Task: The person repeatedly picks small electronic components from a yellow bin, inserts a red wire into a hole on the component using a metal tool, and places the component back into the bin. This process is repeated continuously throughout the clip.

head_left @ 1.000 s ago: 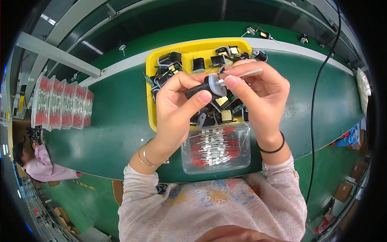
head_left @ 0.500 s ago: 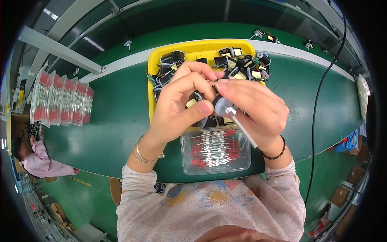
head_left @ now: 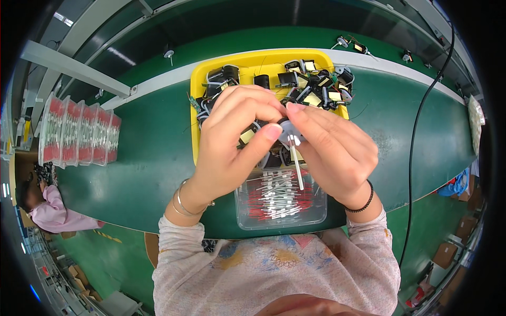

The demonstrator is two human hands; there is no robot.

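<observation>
Between my left hand (head_left: 232, 131) and my right hand (head_left: 340, 150) is a small assembly with a round pale disc (head_left: 289, 132) and a thin white stem pointing down towards me. Both hands are closed on it, fingertips meeting at its top; what they pinch there is mostly hidden. Behind my hands, a yellow tray (head_left: 195, 137) holds several black assemblies (head_left: 322, 84) with grey rings, yellow pads and thin wires. Right below the stem stands a clear plastic box (head_left: 319, 220) full of thin red, white and silvery pieces (head_left: 279, 197).
Clear boxes (head_left: 79, 131) of similar red and silvery pieces are stacked at the left. A black cable (head_left: 412, 152) hangs down on the right. Beyond the white rail (head_left: 174, 79), a few assemblies (head_left: 342, 42) lie on a green strip. A person in a pink sleeve (head_left: 60, 213) is far left.
The assembly has turned in my fingers: its stem, slanting to the right before, now points more steeply down. My left fingers have curled in closer to the right ones.
</observation>
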